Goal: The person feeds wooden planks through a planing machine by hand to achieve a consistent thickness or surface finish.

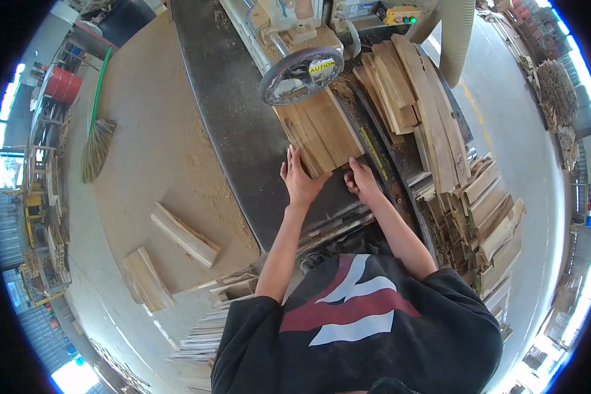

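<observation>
A flat wooden board (322,128) lies on the dark machine table (233,98), its far end under the handwheel (302,75). Around the near left corner of the board is my left hand (302,178), fingers along the left side and thumb against the near end. My right hand (362,182) is at the near right corner, thumb on the board and the other fingers curled. Beside the board's right edge runs a dark fence with a yellow measuring strip (374,154). The handwheel hides the board's far part.
Several planks (433,111) are piled right of the fence, with more stacked boards (492,217) nearer me. Two offcuts, one long piece (184,233) and one flat piece (146,279), lie on the brown surface at left, near a green-handled broom (98,141). A hose (456,39) hangs at upper right.
</observation>
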A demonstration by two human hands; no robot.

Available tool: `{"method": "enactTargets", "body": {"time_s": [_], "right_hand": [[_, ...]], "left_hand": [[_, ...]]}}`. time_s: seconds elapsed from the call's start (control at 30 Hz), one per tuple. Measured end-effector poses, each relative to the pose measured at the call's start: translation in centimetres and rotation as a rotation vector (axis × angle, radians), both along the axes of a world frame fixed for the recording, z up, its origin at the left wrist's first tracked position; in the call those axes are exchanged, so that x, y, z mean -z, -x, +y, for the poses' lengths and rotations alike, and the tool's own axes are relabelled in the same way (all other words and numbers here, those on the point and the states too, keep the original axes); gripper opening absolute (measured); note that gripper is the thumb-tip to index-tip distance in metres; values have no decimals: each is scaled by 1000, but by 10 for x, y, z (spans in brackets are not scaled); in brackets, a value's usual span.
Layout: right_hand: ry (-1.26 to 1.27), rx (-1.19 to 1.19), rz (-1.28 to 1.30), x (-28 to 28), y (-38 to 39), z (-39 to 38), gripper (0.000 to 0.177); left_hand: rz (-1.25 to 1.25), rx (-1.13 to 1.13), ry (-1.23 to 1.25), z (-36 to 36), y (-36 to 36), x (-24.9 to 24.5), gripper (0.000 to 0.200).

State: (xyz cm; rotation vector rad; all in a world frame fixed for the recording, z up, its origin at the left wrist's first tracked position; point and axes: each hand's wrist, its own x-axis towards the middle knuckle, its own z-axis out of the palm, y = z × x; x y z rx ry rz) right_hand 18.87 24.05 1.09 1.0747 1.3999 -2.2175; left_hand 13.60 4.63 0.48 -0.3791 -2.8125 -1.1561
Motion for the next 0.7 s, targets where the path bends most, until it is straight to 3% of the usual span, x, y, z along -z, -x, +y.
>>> {"method": "enactTargets", "body": {"time_s": [0.1, 0.37, 0.43, 0.47, 0.5, 0.57, 0.63, 0.7], "right_hand": [[-122, 145, -20, 0, 40, -13, 37], [-71, 185, -47, 4, 106, -18, 36], [-67, 204, -7, 0, 130, -22, 38], [-143, 252, -68, -1, 148, -26, 36], [-144, 252, -70, -3, 157, -26, 36], [-129, 217, -49, -10, 162, -27, 35], [-62, 217, -58, -6, 180, -25, 34], [-156, 226, -48, -7, 194, -30, 33]], "left_hand": [[-20, -15, -7, -1, 21, 2, 108], [78, -16, -22, -6, 91, 13, 101], [-68, -62, -57, -5, 111, -5, 91], [-41, -79, -37, -4, 121, -16, 82], [-43, -78, -38, -3, 126, -10, 82], [182, -161, -59, 0, 123, 12, 77], [216, -238, -91, 8, 119, 18, 74], [265, -300, -120, 12, 115, 16, 71]]}}
